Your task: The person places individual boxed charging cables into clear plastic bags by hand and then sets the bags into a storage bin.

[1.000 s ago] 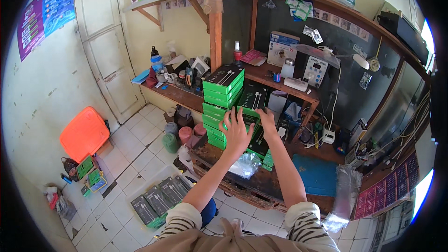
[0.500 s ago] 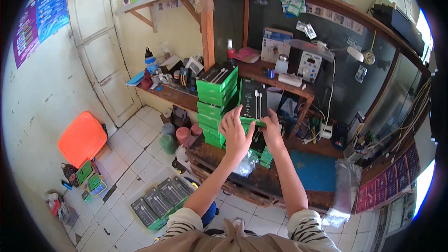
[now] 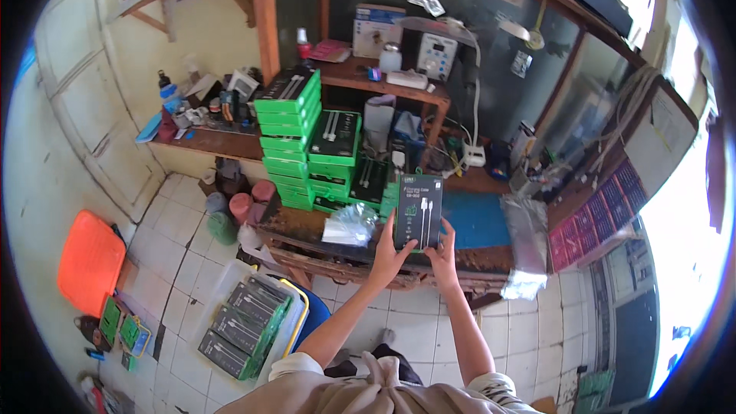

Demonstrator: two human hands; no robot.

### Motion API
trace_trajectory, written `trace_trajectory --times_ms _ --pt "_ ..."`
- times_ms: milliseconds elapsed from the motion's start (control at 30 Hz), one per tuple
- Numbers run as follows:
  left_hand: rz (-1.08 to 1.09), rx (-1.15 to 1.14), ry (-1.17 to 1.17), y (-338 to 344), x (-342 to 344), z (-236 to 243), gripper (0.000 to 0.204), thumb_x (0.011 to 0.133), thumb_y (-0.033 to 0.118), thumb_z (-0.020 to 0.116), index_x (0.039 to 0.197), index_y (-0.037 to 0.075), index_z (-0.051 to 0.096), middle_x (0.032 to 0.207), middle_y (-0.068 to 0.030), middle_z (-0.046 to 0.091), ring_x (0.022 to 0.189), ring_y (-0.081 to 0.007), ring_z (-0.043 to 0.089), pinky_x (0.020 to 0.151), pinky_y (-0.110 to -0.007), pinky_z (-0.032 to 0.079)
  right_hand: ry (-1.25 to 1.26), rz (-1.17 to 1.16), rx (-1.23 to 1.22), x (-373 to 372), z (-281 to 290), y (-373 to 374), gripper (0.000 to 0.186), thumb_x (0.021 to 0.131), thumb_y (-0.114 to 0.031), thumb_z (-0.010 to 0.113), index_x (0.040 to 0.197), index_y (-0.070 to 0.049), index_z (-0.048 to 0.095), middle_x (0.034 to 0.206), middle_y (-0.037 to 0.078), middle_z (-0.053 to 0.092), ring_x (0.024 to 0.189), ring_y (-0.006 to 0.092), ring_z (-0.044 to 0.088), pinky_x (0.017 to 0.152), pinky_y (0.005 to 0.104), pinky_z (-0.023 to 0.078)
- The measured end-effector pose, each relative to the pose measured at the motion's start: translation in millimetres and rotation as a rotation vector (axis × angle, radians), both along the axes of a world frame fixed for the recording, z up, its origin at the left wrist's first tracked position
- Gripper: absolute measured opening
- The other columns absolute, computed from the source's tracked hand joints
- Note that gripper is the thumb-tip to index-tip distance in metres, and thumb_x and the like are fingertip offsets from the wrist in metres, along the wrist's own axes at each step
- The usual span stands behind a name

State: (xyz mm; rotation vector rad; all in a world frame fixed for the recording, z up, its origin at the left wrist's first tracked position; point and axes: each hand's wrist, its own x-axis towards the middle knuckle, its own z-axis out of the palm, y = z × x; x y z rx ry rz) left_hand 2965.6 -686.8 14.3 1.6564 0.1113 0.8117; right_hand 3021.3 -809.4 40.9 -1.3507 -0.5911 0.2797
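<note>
Between my two hands is a flat black box point(image 3: 419, 207) with green edges and a picture of white charging cables on its front. My left hand point(image 3: 391, 251) grips its left lower edge, thumb across the front. On the right lower edge is my right hand point(image 3: 442, 259), its thumb also on the front. The box is tilted up, its printed face toward me, above the front of the wooden bench point(image 3: 307, 239). Left of it rise a tall stack of similar boxes point(image 3: 285, 159) and a shorter stack point(image 3: 334, 146).
A clear plastic bag point(image 3: 354, 224) lies before the stacks. Right of my hands are a blue mat point(image 3: 477, 221) and clear plastic sleeves point(image 3: 526, 241). On the floor at left, a translucent tub point(image 3: 295, 320) holds several boxes. An orange lid point(image 3: 90, 257) leans by the wall.
My hands have come away from the stacks, down and toward me, and now hold a box with its printed front facing me. The view has turned to the right.
</note>
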Motion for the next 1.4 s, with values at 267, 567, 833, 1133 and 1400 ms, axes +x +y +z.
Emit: trace_trajectory --times_ms 267,567,833,1133,1400 --pt "-0.064 0.201 0.278 -100 73 -90 0.080 0.074 0.021 0.071 0.135 -0.003 0.025 0.119 -0.0228 0.046 0.111 -0.0337 0.045 0.095 -0.039 0.035 0.052 -0.260 -0.229 69 -107 -114 0.059 0.078 0.004 0.054 0.133 -0.004 0.031 0.116 0.015 0.048 0.105 0.0238 0.050 0.089 0.0323 0.039" --pt "0.306 0.501 0.436 -217 215 -105 0.065 0.080 0.023 0.062 0.133 -0.001 0.032 0.122 -0.0156 0.050 0.110 -0.0309 0.039 0.091 -0.045 0.029 -0.286 -0.467 -0.713 212 -117 -196 0.052 0.078 -0.014 0.061 0.125 0.000 0.042 0.110 0.021 0.048 0.100 0.0371 0.042 0.089 0.0436 0.036" --pt "0.485 0.647 0.517 -277 266 -95 0.059 0.084 0.022 0.055 0.134 0.001 0.031 0.140 -0.0144 0.030 0.115 -0.0324 0.032 0.093 -0.048 0.020 -0.504 -0.413 -0.629 274 -133 -255 0.050 0.077 -0.016 0.065 0.119 0.004 0.046 0.113 0.020 0.044 0.101 0.0365 0.039 0.088 0.0438 0.035" --pt "-0.091 0.769 0.187 -382 363 -62 0.066 0.077 0.011 0.059 0.134 0.001 0.026 0.135 -0.0193 0.028 0.128 -0.0357 0.026 0.105 -0.051 0.021 -0.609 -0.556 -0.817 341 -95 -400 0.053 0.084 -0.014 0.054 0.129 0.005 0.033 0.133 0.021 0.036 0.126 0.0367 0.029 0.103 0.0448 0.026" --pt "-0.251 0.929 0.298 -437 401 -108 0.049 0.078 0.018 0.062 0.122 0.008 0.043 0.134 -0.0104 0.039 0.128 -0.0265 0.031 0.105 -0.049 0.020 -0.563 -0.580 -0.832 362 -156 -458 0.049 0.084 -0.016 0.054 0.124 0.006 0.036 0.130 0.029 0.036 0.122 0.0405 0.035 0.102 0.0447 0.028"
